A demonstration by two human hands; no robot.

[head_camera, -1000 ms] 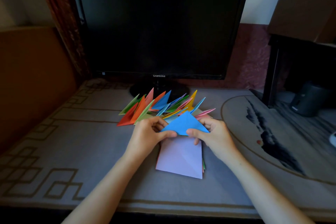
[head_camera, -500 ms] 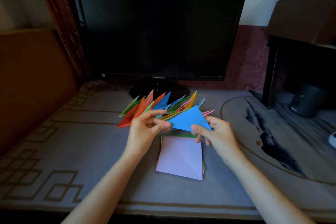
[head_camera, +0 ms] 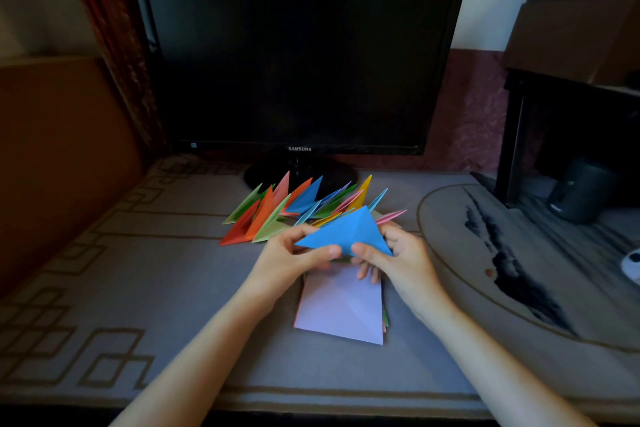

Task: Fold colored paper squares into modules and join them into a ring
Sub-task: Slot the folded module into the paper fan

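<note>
Blue triangle [head_camera: 346,232] is the half-folded square I'm tracking. It is held in the air in front of the monitor [head_camera: 298,55], just above the surface [head_camera: 173,305] and slightly right of the monitor's stand. Between it and the stand lies the fan of finished modules [head_camera: 298,204]. The stack of unfolded squares [head_camera: 343,308] sits on the side away from the monitor, below the hands, with a lilac sheet on top.

Little has changed over the last second. The paper has risen slightly toward the monitor and its apex has swung a little to the right, so more of the stack now shows. Both thumbs have stayed near the middle of the long edge. I read this as a regrip and line-up rather than a new fold. This module looks to be at an early stage, and no ring has been started yet.

The triangle's long axis runs left to right, parallel to the monitor's face, with the right tip slightly lower in my view. The apex points away from me toward the monitor, and the long edge faces me.

The left hand [head_camera: 294,263] pinches that long edge near its middle, thumb in front and fingers behind. The right hand [head_camera: 401,263] pinches it just beside — the two thumbs are almost touching, and the other fingers are loosely curled behind the paper.
</note>
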